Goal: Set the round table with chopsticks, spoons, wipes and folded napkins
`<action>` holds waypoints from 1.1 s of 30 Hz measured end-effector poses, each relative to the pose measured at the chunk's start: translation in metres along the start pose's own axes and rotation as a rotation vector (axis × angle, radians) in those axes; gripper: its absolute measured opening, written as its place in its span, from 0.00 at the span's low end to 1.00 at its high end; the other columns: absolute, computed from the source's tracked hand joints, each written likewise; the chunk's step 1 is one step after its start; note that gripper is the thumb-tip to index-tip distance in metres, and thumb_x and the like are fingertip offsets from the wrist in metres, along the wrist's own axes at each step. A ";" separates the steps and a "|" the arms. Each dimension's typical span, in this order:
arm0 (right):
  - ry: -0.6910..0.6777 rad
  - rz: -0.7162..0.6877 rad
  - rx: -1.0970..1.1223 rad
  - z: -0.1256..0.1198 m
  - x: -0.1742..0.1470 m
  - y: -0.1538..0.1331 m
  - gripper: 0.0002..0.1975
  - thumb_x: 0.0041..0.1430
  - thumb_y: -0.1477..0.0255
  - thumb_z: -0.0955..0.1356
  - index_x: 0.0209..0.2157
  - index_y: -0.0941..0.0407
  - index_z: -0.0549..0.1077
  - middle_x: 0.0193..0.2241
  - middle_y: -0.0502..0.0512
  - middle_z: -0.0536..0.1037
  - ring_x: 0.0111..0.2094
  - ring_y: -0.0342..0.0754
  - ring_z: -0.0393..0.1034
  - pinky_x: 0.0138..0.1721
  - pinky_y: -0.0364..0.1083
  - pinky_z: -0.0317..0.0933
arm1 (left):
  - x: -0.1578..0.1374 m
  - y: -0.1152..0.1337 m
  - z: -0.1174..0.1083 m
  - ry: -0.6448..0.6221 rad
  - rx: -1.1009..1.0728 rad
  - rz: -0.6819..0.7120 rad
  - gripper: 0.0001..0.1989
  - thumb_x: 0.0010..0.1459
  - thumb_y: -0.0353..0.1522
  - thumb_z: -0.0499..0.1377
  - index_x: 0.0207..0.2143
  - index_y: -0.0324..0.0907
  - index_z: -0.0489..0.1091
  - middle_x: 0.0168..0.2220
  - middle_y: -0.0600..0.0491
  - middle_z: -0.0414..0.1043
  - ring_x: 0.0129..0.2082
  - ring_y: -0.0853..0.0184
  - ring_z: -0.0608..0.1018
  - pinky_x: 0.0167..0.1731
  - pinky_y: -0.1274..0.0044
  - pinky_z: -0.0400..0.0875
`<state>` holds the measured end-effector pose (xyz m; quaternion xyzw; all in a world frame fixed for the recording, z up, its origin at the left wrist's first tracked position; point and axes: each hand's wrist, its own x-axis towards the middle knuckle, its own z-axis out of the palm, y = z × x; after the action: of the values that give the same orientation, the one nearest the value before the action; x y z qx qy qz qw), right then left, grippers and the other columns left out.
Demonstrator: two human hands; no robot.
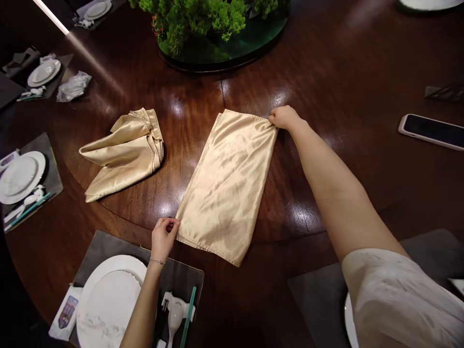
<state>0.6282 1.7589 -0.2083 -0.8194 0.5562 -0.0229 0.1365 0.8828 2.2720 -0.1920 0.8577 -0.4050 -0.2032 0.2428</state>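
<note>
A gold satin cloth napkin [228, 183], folded into a long rectangle, lies flat on the dark wooden table. My left hand [165, 237] pinches its near left edge between thumb and fingers. At the far right corner, my right hand [286, 117] grips the same napkin, with the arm stretched forward. Slanting creases run across the cloth between the two hands. To the left rests a second gold napkin [126, 154], loosely folded and rumpled, touched by neither hand.
A green plant centrepiece [217, 34] stands at the back. Near my left arm is a place setting with white plates [112, 299], a white spoon [175, 319] and teal chopsticks [188, 314]. A phone [435, 132] lies at right, a clear plastic packet [74, 86] at far left.
</note>
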 end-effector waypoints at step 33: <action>0.020 -0.550 0.325 0.092 -0.442 -0.120 0.16 0.62 0.70 0.58 0.43 0.55 0.75 0.49 0.56 0.73 0.54 0.50 0.63 0.57 0.54 0.55 | 0.004 -0.012 -0.054 -0.579 0.512 0.695 0.15 0.57 0.29 0.50 0.43 0.43 0.71 0.50 0.45 0.71 0.51 0.63 0.71 0.52 0.74 0.62</action>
<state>0.5863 2.2244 -0.2163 -0.9064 0.3040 -0.1555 0.2489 0.9216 2.2888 -0.1567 0.6131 -0.7534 -0.2339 -0.0434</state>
